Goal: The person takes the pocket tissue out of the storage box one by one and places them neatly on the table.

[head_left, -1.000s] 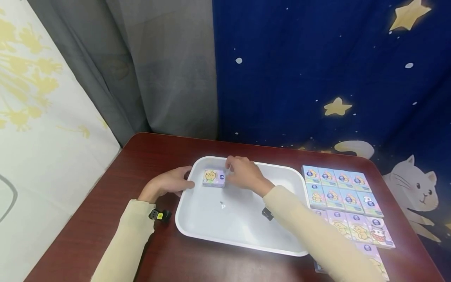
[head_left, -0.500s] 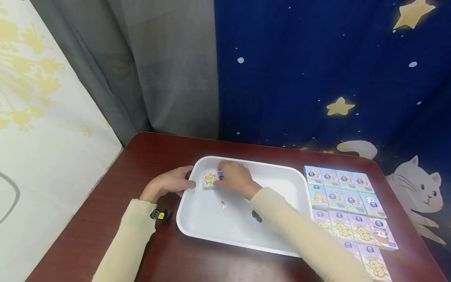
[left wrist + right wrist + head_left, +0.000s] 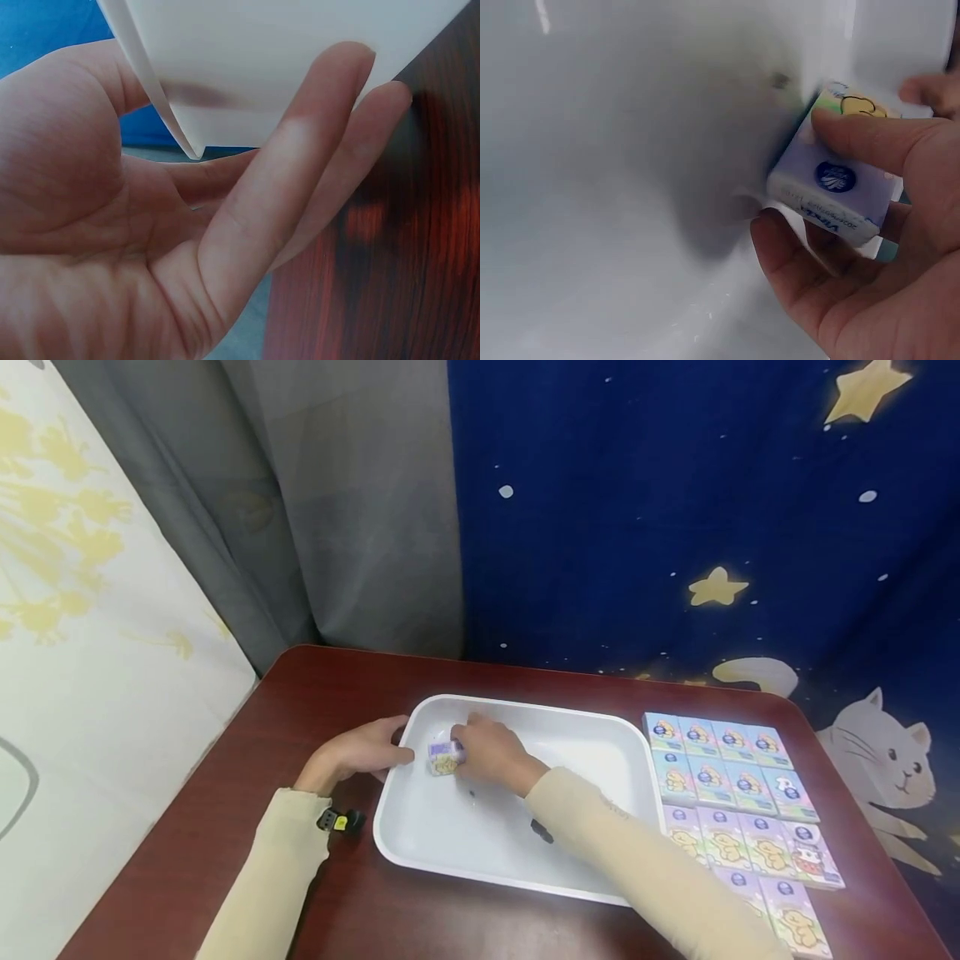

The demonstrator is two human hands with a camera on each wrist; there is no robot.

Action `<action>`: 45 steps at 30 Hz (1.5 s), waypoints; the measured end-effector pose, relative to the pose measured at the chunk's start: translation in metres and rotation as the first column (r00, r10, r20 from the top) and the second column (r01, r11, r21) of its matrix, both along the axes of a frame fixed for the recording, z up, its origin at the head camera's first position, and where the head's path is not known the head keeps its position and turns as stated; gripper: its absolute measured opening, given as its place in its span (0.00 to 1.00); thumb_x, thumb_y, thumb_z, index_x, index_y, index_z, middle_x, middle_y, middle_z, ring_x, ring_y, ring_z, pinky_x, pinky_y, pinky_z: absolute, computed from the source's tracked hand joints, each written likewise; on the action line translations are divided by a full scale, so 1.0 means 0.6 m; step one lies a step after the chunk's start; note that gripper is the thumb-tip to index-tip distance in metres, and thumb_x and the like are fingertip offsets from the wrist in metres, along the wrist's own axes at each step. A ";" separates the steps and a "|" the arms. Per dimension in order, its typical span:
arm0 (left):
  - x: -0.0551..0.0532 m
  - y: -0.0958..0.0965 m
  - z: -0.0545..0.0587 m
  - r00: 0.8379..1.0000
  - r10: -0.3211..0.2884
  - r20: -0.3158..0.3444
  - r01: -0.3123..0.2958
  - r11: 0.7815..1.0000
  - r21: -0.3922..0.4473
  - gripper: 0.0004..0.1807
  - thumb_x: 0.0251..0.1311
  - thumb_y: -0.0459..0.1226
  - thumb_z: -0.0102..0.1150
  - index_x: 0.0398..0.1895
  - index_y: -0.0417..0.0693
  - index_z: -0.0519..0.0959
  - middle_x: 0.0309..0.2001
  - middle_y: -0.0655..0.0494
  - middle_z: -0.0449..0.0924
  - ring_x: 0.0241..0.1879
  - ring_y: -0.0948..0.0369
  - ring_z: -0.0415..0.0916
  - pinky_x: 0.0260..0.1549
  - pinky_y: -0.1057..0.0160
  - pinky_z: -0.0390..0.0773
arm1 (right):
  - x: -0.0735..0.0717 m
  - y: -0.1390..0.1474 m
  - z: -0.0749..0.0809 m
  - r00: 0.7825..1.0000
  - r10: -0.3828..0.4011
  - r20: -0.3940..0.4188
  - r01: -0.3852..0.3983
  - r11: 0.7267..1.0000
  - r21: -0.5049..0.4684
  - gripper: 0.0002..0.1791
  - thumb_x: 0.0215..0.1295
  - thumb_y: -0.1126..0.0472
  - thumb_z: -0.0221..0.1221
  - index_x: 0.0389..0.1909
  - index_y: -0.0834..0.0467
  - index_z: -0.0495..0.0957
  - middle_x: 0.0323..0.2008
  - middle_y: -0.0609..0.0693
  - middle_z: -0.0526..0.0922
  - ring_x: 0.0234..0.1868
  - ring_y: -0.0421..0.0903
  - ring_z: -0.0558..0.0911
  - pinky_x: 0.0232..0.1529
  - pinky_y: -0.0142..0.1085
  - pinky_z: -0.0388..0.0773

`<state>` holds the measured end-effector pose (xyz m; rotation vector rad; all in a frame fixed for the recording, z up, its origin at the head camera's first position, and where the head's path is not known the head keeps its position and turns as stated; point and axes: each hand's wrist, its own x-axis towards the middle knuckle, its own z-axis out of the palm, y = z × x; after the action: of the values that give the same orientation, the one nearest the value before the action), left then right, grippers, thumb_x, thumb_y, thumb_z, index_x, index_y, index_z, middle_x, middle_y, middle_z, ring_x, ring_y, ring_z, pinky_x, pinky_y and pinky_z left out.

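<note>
Inside the white tray (image 3: 517, 893), near its far left corner, my right hand (image 3: 491, 752) grips a small purple pocket tissue pack (image 3: 444, 760). In the right wrist view the tissue pack (image 3: 836, 176) shows a dark blue round logo and a yellow cartoon figure. The thumb lies across its printed face, and fingers curl beneath it. My left hand (image 3: 360, 749) holds the tray's left rim, thumb over the edge. Seen from the left wrist, the fingers (image 3: 262, 195) lie against the outer side of the tray wall (image 3: 225, 45).
Rows of blue and purple tissue packs (image 3: 708, 777) lie on the dark red table (image 3: 352, 672), right of the tray. My right forearm passes over the tray's front right part. Curtains (image 3: 555, 527) hang behind the table.
The right hand has moved left onto the tissue pack and now grips it. The pack has turned and come slightly nearer to me. The left hand stays on the rim.
</note>
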<state>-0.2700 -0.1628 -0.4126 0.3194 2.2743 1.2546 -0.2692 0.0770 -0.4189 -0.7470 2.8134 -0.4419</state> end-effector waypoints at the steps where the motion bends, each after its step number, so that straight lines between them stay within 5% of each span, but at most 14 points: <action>1: 0.001 0.000 0.000 1.000 0.001 0.001 -0.001 1.000 0.003 0.32 0.72 0.31 0.64 0.76 0.35 0.68 0.51 0.40 0.86 0.41 0.49 0.91 0.39 0.47 0.93 | 0.003 0.002 -0.002 1.000 0.012 -0.005 -0.012 1.000 0.012 0.25 0.67 0.58 0.77 0.63 0.56 0.85 0.46 0.51 0.83 0.43 0.46 0.81 0.51 0.42 0.84; 10: 0.002 -0.001 -0.004 1.000 0.026 -0.006 -0.026 1.000 0.001 0.33 0.71 0.32 0.66 0.76 0.35 0.68 0.52 0.41 0.86 0.41 0.49 0.91 0.38 0.46 0.93 | 0.020 0.039 0.023 0.999 0.041 -0.026 -0.042 0.998 -0.046 0.21 0.67 0.55 0.77 0.57 0.59 0.87 0.46 0.51 0.90 0.42 0.46 0.85 0.46 0.41 0.86; 20: 0.000 -0.001 -0.004 1.000 0.029 -0.009 -0.029 1.000 -0.009 0.33 0.69 0.32 0.65 0.76 0.35 0.69 0.51 0.43 0.86 0.41 0.50 0.91 0.40 0.46 0.93 | 0.026 0.104 0.062 0.998 -0.016 -0.061 0.004 0.981 -0.194 0.17 0.58 0.59 0.79 0.47 0.58 0.88 0.41 0.50 0.91 0.39 0.46 0.86 0.43 0.41 0.87; 32: 0.001 -0.001 -0.003 1.000 0.018 -0.009 -0.018 1.000 0.007 0.33 0.68 0.31 0.64 0.76 0.35 0.69 0.53 0.41 0.86 0.41 0.49 0.90 0.39 0.45 0.93 | 0.027 0.197 0.069 0.995 -0.063 0.083 0.087 0.936 -0.341 0.20 0.64 0.59 0.76 0.54 0.62 0.84 0.48 0.57 0.90 0.47 0.52 0.89 0.42 0.41 0.90; 45: 0.002 0.000 -0.002 1.000 0.023 -0.011 -0.023 1.000 -0.005 0.34 0.68 0.31 0.65 0.77 0.35 0.69 0.53 0.41 0.86 0.41 0.49 0.90 0.39 0.44 0.92 | 0.047 0.268 0.085 0.953 -0.191 0.236 0.269 0.890 -0.369 0.30 0.68 0.62 0.72 0.69 0.58 0.76 0.50 0.59 0.86 0.43 0.51 0.88 0.38 0.41 0.91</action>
<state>-0.2688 -0.1630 -0.4137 0.3000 2.2962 1.2611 -0.2411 0.2379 -0.3678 -0.3993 2.6611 -1.0919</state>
